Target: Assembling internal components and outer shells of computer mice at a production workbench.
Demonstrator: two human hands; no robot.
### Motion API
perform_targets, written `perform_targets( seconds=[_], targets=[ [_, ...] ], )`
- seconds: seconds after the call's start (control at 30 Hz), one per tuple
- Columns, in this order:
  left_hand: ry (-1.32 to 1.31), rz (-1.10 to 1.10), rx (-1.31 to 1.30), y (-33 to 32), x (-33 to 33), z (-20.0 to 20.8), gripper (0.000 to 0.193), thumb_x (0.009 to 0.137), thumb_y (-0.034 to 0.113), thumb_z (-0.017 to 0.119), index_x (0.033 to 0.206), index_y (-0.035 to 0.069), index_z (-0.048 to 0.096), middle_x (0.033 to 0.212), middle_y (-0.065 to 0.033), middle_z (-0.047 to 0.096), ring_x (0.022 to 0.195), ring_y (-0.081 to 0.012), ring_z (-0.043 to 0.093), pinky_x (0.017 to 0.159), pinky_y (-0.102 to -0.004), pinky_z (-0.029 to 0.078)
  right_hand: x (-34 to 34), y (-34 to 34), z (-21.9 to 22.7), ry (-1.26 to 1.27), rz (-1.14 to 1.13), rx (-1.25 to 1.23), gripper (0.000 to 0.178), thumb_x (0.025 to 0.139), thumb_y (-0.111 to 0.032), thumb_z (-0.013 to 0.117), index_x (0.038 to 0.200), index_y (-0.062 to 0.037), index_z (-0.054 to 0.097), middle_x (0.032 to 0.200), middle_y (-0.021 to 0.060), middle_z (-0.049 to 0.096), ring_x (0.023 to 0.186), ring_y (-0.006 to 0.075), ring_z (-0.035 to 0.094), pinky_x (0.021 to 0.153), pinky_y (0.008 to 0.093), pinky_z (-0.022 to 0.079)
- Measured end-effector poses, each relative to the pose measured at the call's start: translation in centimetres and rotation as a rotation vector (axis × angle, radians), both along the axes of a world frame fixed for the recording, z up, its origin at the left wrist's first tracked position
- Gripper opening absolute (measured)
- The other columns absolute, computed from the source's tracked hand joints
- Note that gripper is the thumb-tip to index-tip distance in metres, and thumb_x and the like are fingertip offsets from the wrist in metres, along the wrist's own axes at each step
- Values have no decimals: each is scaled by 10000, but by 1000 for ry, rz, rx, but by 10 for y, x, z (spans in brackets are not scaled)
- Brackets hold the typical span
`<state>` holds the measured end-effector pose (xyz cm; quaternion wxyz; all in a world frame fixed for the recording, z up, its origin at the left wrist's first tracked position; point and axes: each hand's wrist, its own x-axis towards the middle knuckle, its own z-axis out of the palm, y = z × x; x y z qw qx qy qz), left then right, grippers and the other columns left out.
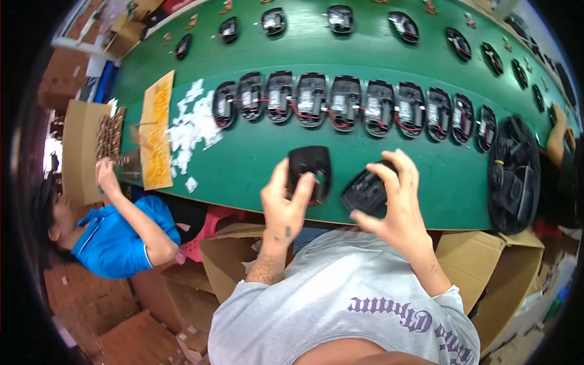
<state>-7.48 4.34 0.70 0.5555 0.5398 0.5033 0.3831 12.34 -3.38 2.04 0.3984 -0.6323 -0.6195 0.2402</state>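
Observation:
My left hand [286, 204] grips a rounded black plastic shell [312, 159], its thumb pressed across the face and the fingers along the left side. Close by on the right, my right hand [398, 204] has its thumb and fingers around a second black plastic shell [367, 190], which sits tilted near the table's front edge. Beyond both hands runs a row of oval black device housings [345, 103], their insides showing circuitry and red wires. Part of each shell is covered by my fingers.
On the left of the green table [255, 161] lie white pieces [193, 125] and a board of small yellow parts [159, 131]. A bag of black shells [514, 176] stands right. More housings [340, 19] line the far side. A co-worker in blue [121, 237] sits left; cardboard boxes [468, 255] flank me.

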Motion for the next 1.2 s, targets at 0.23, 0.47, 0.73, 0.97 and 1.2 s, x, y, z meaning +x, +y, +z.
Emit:
perform_targets(
  seconds=[0.23, 0.47, 0.73, 0.97, 1.2],
  targets=[
    [580, 318, 320, 47, -83, -8, 428, 908, 131, 664, 1304, 2, 567, 1148, -121, 644, 1037, -199, 604, 898, -331, 492, 3, 24, -8, -338, -60, -38, 583, 713, -148, 808, 1231, -52, 558, 1190, 157, 533, 1151, 334, 492, 962, 423, 436],
    [842, 164, 734, 48, -93, -22, 444, 878, 170, 674, 1302, 64, 595, 1293, -136, 568, 1264, -324, 475, 1054, -438, 372, -15, 6, -10, -123, 4, -145, 629, 778, -107, 748, 1345, 21, 507, 1013, 119, 550, 858, 249, 549, 752, 354, 465],
    [924, 133, 699, 45, -110, -27, 407, 907, 171, 627, 1301, 75, 601, 1347, -111, 559, 1309, -334, 449, 1084, -474, 339, -72, 25, -17, 334, 446, -269, 805, 856, -99, 698, 1514, 35, 253, 1039, 133, 553, 873, 224, 557, 764, 320, 497],
    [897, 182, 850, 35, -105, -16, 393, 923, 221, 593, 1296, 101, 615, 1390, -99, 546, 1362, -346, 394, 1140, -506, 241, -133, 58, -32, 752, 465, -337, 864, 894, -80, 650, 1551, 9, 97, 1199, 177, 551, 1057, 240, 588, 849, 313, 518],
    [997, -209, 873, 47, -96, -13, 424, 865, 212, 638, 1265, 72, 625, 1350, -104, 570, 1312, -333, 445, 1118, -505, 272, -77, 25, -35, 612, 294, 65, 650, 875, -7, 604, 1460, 29, 322, 1120, 166, 642, 957, 258, 666, 783, 330, 551]
  ],
)
